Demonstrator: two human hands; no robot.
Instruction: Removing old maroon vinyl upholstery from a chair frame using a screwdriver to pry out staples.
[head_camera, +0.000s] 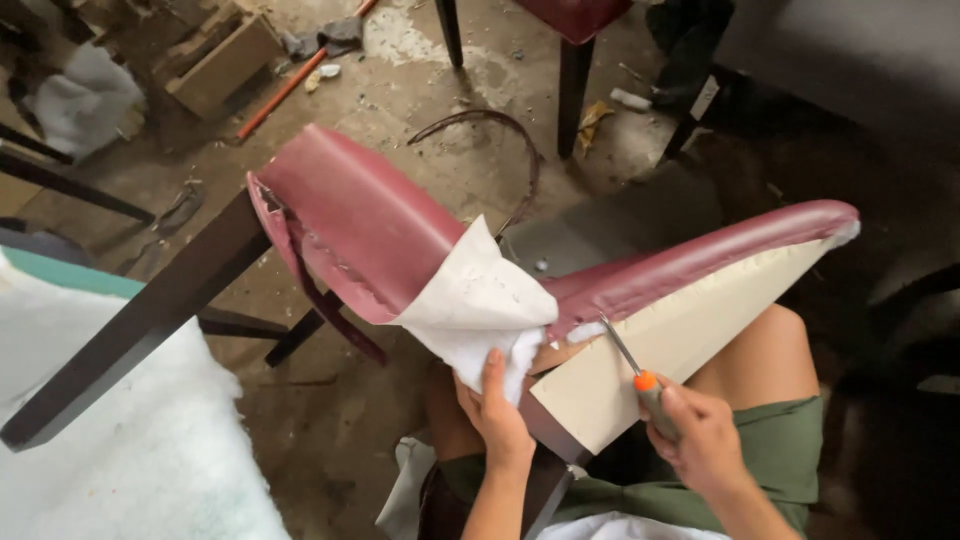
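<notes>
Head cam, looking down at lap. Dark-red vinyl-covered chair (640, 300) w/ dark wooden legs lies tipped across the person's thighs, cream board underside (660, 350) facing up toward the camera. Red vinyl cover (360, 215) is peeled back off the frame on the left, its white fabric backing (480, 300) folded over and showing.

Left hand (497, 415): grip closed on the lower edge of the white backing and padding, fingers wrapped over the fabric, just beside the corner of the cream board.

Right hand (700, 440): grip closed round the grey handle of a slim metal screwdriver with an orange collar (640, 375). Shaft angles up-left; tip sits at the seam where red vinyl meets the cream board, touching or very nearly, can't tell which.

Person wears green shorts (790, 450), knees bare under the chair.

Around: one dark wooden chair leg (150, 320) sticks out to the lower left, over white fluffy wadding (130, 440). Dusty concrete floor (420, 90) w/ scraps, a cardboard box (215, 65) and an orange rod (285, 90) upper left, well apart from the hands. Legs of another chair (570, 80) at top.
</notes>
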